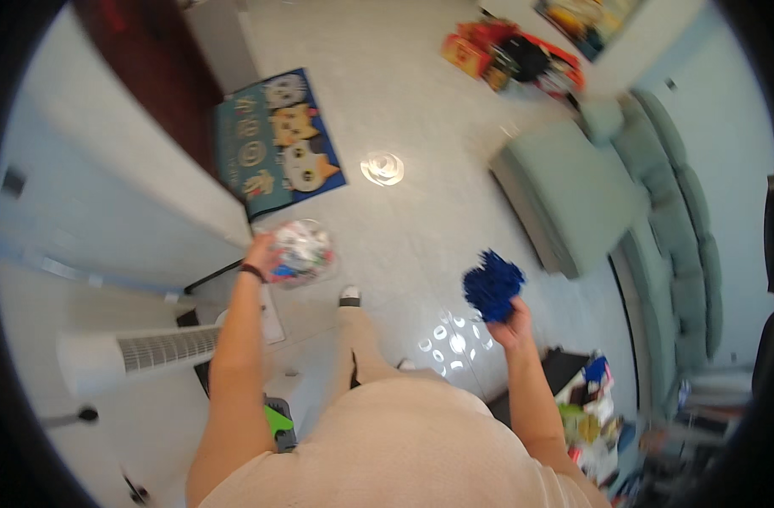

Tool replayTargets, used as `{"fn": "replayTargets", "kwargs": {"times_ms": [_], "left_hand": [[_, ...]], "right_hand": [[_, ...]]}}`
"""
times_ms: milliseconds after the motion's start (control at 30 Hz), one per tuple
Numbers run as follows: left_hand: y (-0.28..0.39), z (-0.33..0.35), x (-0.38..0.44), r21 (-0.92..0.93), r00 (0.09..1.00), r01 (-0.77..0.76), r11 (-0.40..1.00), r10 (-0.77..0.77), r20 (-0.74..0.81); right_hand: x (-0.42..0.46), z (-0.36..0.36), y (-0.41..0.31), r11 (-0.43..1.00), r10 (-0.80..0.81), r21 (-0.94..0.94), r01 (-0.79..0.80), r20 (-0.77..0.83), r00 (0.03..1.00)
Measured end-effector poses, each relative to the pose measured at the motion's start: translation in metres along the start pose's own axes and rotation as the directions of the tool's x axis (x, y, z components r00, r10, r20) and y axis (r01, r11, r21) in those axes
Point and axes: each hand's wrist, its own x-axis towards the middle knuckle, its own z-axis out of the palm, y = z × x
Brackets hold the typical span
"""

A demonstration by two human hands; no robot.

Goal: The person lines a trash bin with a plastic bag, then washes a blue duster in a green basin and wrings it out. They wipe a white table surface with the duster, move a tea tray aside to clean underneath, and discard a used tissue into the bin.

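My left hand (260, 253), with a dark band at the wrist, grips the near side of a transparent plastic container or bag (303, 249) full of small, mostly white, red and blue items. Blur hides what those items are. On the other side, my right hand (512, 324) holds a dark blue shaggy bundle (492, 286), perhaps a chenille cleaning cloth, from its lower edge. Both things are held up over the light tiled floor (418, 222), apart from each other.
Left of the floor lies a doormat (298, 140) with cat pictures and writing. A white tower fan (164, 352) stands at lower left. A green sofa (571, 184) takes up the right side. Red bags (482, 47) sit at the back; a cluttered low table (583, 406) is at lower right.
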Motion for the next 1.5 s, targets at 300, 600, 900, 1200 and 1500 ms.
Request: {"fn": "replayTargets", "kwargs": {"times_ms": [300,600,900,1200,1500], "left_hand": [[0.144,-0.036,0.157,0.202,0.988,-0.05,0.978,0.077,-0.131],[0.019,0.193,0.064,0.661,0.752,0.063,0.748,-0.47,0.461],[-0.135,0.366,-0.253,0.792,0.01,-0.456,0.406,-0.887,0.461],[-0.302,0.373,-0.45,0.666,-0.263,-0.699,0.26,-0.96,0.099],[-0.447,0.378,-0.553,0.604,-0.195,-0.794,0.07,-0.97,-0.144]], "right_hand": [[0.047,0.032,-0.008,0.987,-0.039,0.149,0.055,-0.104,0.994],[-0.024,-0.001,0.025,0.86,-0.265,0.351,0.37,-0.312,0.912],[-0.194,-0.093,0.093,0.549,-0.521,0.393,0.738,-0.529,0.67],[-0.369,-0.154,0.149,0.381,-0.539,0.101,0.919,-0.784,0.309],[-0.455,-0.208,0.155,0.327,-0.398,-0.164,0.931,-0.917,-0.022]]}}
